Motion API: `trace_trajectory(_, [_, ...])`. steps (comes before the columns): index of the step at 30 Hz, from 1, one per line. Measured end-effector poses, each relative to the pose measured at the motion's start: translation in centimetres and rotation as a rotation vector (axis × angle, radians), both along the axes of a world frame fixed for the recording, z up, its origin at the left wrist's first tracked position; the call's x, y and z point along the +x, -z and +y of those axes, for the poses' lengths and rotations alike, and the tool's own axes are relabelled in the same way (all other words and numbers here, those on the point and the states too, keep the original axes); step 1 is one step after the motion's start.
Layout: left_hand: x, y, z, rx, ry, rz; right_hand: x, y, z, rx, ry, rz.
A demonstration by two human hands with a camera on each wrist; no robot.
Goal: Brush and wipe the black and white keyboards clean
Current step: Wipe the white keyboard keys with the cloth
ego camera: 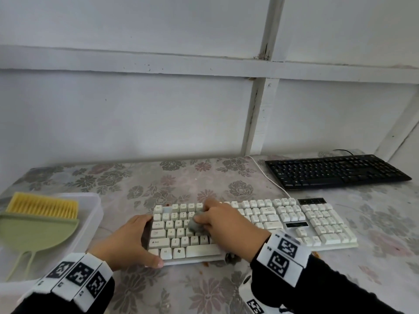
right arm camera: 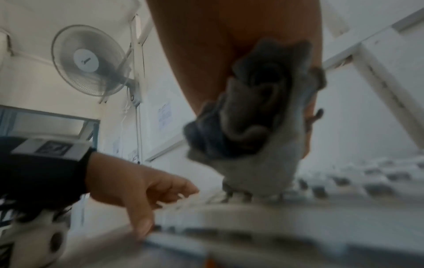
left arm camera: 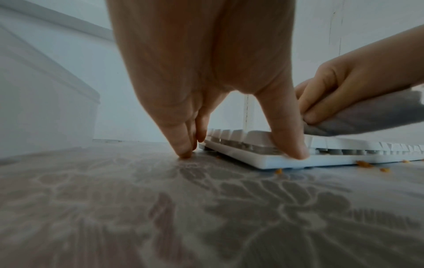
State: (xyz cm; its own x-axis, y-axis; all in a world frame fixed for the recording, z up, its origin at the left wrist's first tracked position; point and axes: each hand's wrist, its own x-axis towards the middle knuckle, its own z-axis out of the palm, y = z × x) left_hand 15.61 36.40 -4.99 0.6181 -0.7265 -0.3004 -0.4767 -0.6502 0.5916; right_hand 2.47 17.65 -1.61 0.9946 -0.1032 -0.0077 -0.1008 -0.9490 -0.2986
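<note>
The wiping step is in hand, on the white keyboard (ego camera: pixel 249 225), which lies near the front of the table (ego camera: pixel 158 184). The right hand (ego camera: pixel 223 223) is closed round a bunched grey cloth (ego camera: pixel 196 224) and presses it down on the keys in the left half of the board; the right wrist view shows the wad gathered up into the palm with its pale underside on the keycaps. The left hand (ego camera: pixel 127 240) steadies the board at its left end: in the left wrist view the thumb (left arm camera: pixel 289 141) bears on the front edge while the fingers (left arm camera: pixel 183 145), fairly straight and close together, reach down beside the end, the tip of the foremost one on the table. It braces rather than grasps.

The black keyboard (ego camera: pixel 335 171) sits well apart at the back right, with nothing on it.

Judging from this, the next move calls for drawing the cloth rightward across the remaining rows and the number pad, keeping the board pinned so it does not slide. Orange crumbs (left arm camera: pixel 364 164) lie along the front edge of the board on the table, so a sweep there will probably be wanted too.

A clear plastic tray (ego camera: pixel 93 214) at the left holds a yellow-bristled brush (ego camera: pixel 43 206) lying on a green dustpan (ego camera: pixel 34 234). Whether anything else is in it I cannot make out, since its near part runs out of view.
</note>
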Motion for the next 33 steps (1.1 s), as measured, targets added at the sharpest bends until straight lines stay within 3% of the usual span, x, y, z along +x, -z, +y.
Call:
trace_trajectory(7, [0.3,0.2,0.2,-0.021,-0.003,0.045,-1.9,0.7,-1.9,-0.135,-0.019,-0.025])
trace_trajectory(17, [-0.1,-0.1,-0.1,-0.013,-0.003,0.003,-4.1,-0.4,-5.4,-0.020,0.251,0.033])
trace_trajectory(22, [0.0,-0.1,0.0,-0.031,-0.014,0.035,-1.5,-1.3,-1.4,-0.012,0.079,-0.073])
trace_trajectory(25, [0.0,-0.1,0.1,-0.036,-0.016,0.044,0.2,0.3,0.2,-0.060,0.001,-0.004])
trace_trajectory(33, [0.0,0.0,0.1,-0.029,0.004,0.033,-3.9,0.5,-4.4,-0.121,0.096,0.015])
